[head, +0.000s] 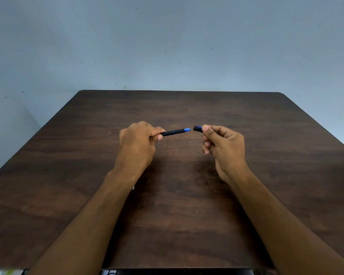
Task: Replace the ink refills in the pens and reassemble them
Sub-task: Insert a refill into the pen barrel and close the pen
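One pen gripped in left hand; one cap pinched by right hand fingers.

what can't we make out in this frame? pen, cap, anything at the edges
- Pen rear end: head view, buried in the left hand.
- Cap: mostly covered by the right hand; only its open end shows.
- Pen tip: too small to judge.
- Bottom edge: pale and dark items cut off and blurred, unidentifiable.
- White speck beside the left wrist: too small.
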A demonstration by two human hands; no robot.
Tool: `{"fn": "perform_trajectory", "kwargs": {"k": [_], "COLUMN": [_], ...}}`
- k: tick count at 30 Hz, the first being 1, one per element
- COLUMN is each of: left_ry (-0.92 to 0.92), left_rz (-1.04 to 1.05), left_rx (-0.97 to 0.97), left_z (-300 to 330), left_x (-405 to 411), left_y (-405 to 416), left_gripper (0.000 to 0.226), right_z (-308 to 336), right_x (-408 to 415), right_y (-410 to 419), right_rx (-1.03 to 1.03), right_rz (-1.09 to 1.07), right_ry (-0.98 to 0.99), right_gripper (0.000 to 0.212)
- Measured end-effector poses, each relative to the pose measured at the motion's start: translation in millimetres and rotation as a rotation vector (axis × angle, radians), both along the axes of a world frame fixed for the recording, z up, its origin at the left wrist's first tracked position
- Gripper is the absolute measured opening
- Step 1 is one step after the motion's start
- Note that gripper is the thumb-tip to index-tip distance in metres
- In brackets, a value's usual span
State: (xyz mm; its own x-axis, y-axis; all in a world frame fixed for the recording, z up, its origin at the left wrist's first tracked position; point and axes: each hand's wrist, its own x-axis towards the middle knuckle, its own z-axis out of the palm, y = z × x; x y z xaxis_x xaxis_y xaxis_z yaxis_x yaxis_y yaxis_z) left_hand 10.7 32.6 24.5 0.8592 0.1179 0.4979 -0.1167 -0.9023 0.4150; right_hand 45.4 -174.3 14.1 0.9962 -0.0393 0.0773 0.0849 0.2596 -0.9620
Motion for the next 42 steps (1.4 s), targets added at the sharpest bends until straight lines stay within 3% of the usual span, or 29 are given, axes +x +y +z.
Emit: {"fn": "perform_trajectory", "kwargs": {"k": [18,28,34,42], "left_ry": [-0.036,-0.125,-0.158,-0.062], "left_rz": [-0.151,-0.216,-0.242,-0.181], "left_rx": [0.063,-0.089,-0.085,-0.057], "left_z": [2,-4,-1,2], "left_x": [-1,-2,-3,-6], "left_y": [-5,-10,-10,-14], "left_gripper": [0.02,0.019,0.014,0.018], "right_z": [-17,-23,-25,-22], "right_x": [9,7,5,5], "right_y": [1,7,7,5], "right_rx": [-0.022,-0.021,-0.041,-0.014], "right_rz": [0.143,0.201,0.201,0.212], "right_ry": [-0.003,-0.067,-0.087,-0.103], "right_gripper": [0.012,0.011,0.012,0.012]}}
